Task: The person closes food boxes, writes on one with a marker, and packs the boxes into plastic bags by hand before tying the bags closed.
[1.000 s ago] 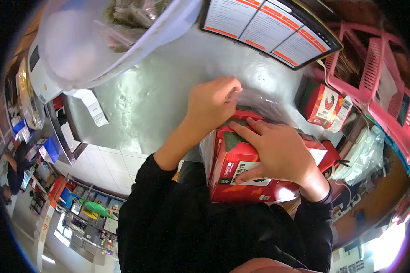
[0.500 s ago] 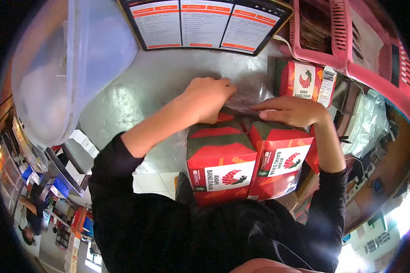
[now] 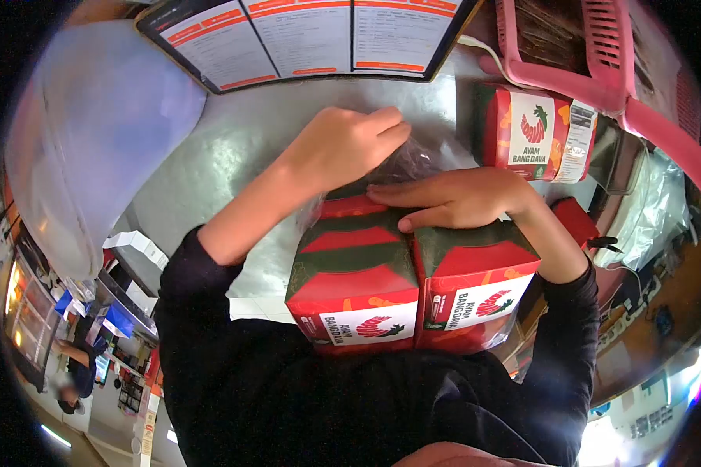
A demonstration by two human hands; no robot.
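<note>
Two red and dark-green food boxes stand side by side against my body, the left box (image 3: pixel 354 289) and the right box (image 3: pixel 475 265). Around them is a clear plastic bag (image 3: pixel 419 161), its loose top bunched beyond the boxes. My left hand (image 3: pixel 350 148) is closed, pinching the bag's gathered film above the far side of the left box. My right hand (image 3: pixel 467 198) lies with fingers stretched out across the box tops, beside the bunched plastic. Part of the bag's film is hard to make out.
A tablet (image 3: pixel 311 39) stands at the back of the metal table (image 3: pixel 234 148). To the right are another food box (image 3: pixel 531 132) with a paper slip and a pink basket (image 3: pixel 557 82). A large translucent tub (image 3: pixel 101 117) fills the left. Another person (image 3: pixel 78 373) is far left.
My left hand has risen slightly with the plastic. My right hand has slid left over the box tops, fingers flatter. The view has shifted, so the tablet sits farther left.
</note>
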